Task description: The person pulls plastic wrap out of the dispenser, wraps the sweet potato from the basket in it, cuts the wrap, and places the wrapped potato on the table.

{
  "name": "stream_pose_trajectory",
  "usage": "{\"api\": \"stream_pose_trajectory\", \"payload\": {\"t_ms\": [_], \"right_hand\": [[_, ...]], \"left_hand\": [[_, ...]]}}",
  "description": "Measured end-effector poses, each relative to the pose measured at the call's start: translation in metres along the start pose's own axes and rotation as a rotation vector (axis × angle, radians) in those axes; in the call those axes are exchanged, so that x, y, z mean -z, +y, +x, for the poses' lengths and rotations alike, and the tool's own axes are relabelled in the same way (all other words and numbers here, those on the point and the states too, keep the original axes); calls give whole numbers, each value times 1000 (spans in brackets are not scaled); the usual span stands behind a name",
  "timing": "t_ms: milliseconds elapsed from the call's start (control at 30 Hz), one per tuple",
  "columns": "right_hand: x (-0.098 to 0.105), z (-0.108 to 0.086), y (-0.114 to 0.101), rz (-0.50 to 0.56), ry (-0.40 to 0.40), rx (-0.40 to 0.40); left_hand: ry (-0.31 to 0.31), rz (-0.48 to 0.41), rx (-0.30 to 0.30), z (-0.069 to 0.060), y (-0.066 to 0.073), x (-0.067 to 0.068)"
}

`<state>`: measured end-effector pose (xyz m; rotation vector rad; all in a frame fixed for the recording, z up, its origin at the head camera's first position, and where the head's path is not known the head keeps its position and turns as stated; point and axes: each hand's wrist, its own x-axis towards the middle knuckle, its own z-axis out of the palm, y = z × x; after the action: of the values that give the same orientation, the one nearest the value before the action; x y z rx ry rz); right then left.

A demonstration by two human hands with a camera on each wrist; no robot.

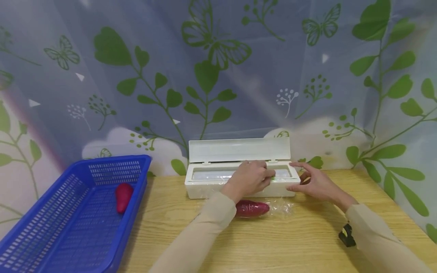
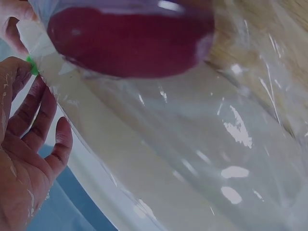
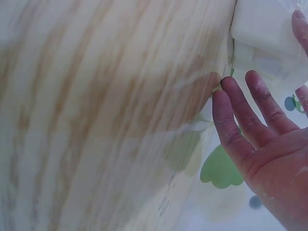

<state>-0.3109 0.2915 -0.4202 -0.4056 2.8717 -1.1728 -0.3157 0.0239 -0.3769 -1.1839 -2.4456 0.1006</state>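
Observation:
A white cling film box (image 1: 211,192) stands at the back of the table, its lid (image 1: 239,149) raised and a film roll visible inside. At the box's front edge, toward its right part, my left hand (image 1: 250,178) pinches a small green slide cutter (image 2: 32,66). My right hand (image 1: 315,184) grips the box's right end, thumb in front and index finger on top; its other fingers extend behind. Clear film (image 1: 282,207) hangs from the box onto the table and covers a red sweet potato (image 1: 252,209), partly hidden behind my left forearm.
A blue plastic basket (image 1: 146,161) stands at the left, with another red sweet potato (image 1: 123,197) inside. Behind the wooden table (image 1: 273,246) hangs a leaf-and-butterfly patterned cloth (image 1: 239,94), close to the raised lid.

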Motion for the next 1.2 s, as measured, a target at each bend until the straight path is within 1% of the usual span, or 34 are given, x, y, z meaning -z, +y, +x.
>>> {"api": "stream_pose_trajectory", "payload": {"t_ms": [100,200,367,433,533,733,967,1067,1200], "right_hand": [[-1,0,-1,-8,-2,-2],[1,-3,-2,-11,-1,5],[3,-5,-4,-16,1,10],[2,-5,-4,-16,-1,7],[1,-4,-3,-12,1,6],[1,-3,-3,-13,5,9],[0,-2,0,-29,7,16],[0,-2,0,-29,7,18],[0,-3,0,-23,8,18]], "left_hand": [[11,-6,6,-5,-3,1],[10,-37,26,-12,-6,4],[-32,-87,63,-21,-11,7],[-51,-91,71,-24,-14,7],[-63,-89,77,-28,-17,6],[-32,-64,75,-37,-24,6],[-4,2,63,-47,-29,8],[8,0,63,-50,-31,7],[21,-28,76,-54,-34,7]]}}
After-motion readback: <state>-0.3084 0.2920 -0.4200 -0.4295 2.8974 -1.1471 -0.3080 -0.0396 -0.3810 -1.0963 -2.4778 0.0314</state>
